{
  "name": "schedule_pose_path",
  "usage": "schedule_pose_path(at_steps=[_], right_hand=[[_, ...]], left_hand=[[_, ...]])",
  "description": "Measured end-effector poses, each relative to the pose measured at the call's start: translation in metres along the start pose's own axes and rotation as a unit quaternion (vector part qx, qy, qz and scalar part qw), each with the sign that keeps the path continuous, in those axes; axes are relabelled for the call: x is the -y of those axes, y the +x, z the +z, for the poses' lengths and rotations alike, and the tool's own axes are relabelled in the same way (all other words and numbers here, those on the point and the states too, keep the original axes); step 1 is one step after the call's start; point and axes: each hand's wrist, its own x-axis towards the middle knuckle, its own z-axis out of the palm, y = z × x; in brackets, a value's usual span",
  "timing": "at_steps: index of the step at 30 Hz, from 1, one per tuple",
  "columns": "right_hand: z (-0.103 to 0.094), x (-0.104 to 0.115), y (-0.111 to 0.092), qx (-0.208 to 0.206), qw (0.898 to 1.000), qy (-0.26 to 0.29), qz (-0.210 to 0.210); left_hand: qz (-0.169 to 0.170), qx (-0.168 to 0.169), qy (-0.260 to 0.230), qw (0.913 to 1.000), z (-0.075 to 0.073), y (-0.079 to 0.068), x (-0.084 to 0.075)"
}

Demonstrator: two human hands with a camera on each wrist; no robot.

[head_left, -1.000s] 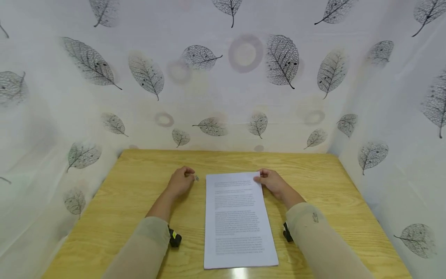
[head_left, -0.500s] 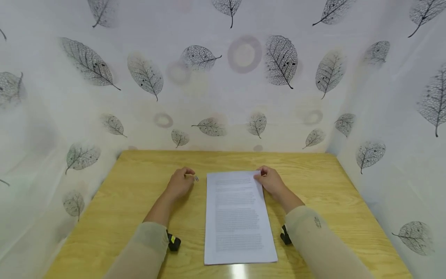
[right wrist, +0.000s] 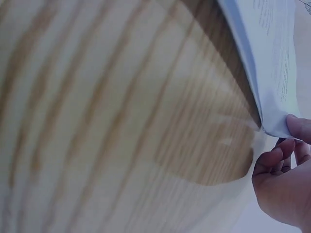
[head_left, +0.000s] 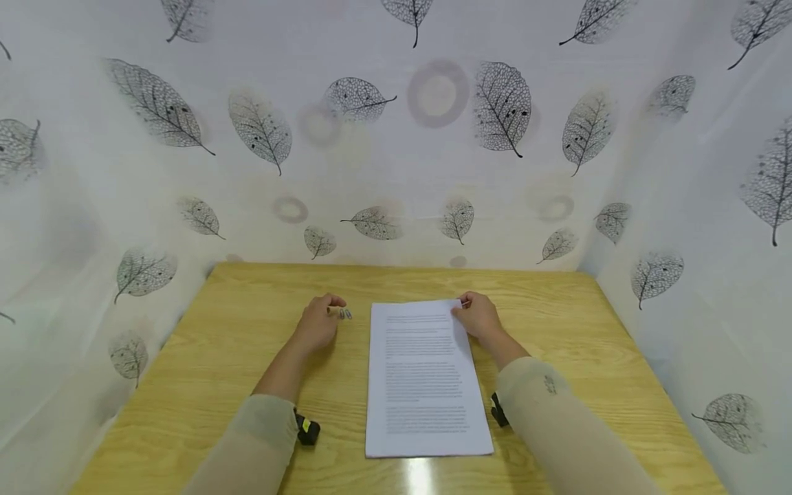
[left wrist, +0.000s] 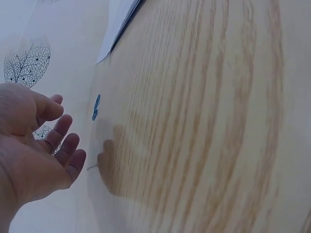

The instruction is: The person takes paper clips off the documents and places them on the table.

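A stack of white printed paper [head_left: 421,385] lies lengthwise on the wooden table. At its far right corner my right hand [head_left: 479,317] pinches the sheets between thumb and fingers; the right wrist view shows the thumb on top of the corner of the paper [right wrist: 274,109] and the fingers curled below. Left of the stack, two small paper clips [head_left: 348,314] lie on the table. My left hand [head_left: 318,323] is right beside them, fingers loosely bent and holding nothing. In the left wrist view the clips [left wrist: 96,108] appear as a bluish wire shape, apart from the fingertips.
The table [head_left: 247,323] is light wood grain and ends at a white curtain [head_left: 383,158] printed with leaves, which also hangs along both sides. A black camera mount [head_left: 306,429] sits under the left sleeve, another [head_left: 498,410] under the right one.
My left hand has let go of the paper clips and drawn slightly left; two clips now show where one showed before. The right hand keeps its pinch on the paper's corner.
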Motion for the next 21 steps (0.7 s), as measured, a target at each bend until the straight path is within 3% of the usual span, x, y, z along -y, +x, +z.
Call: schedule_pose_path(at_steps=[6, 15, 21], right_hand=[[0.0048, -0.0026, 0.004, -0.001, 0.998, -0.056, 0.004], [0.0014, 0.0025, -0.0004, 0.014, 0.988, -0.149, -0.041], [-0.0017, 0.0038, -0.0004, 0.041, 0.983, -0.178, -0.029]], left_hand=[[0.0, 0.0, 0.004, 1.0, 0.002, -0.0022, -0.0009], [-0.005, 0.004, -0.002, 1.0, 0.003, -0.0076, -0.0007], [0.003, 0.005, 0.001, 1.0, 0.005, -0.0074, 0.0019]])
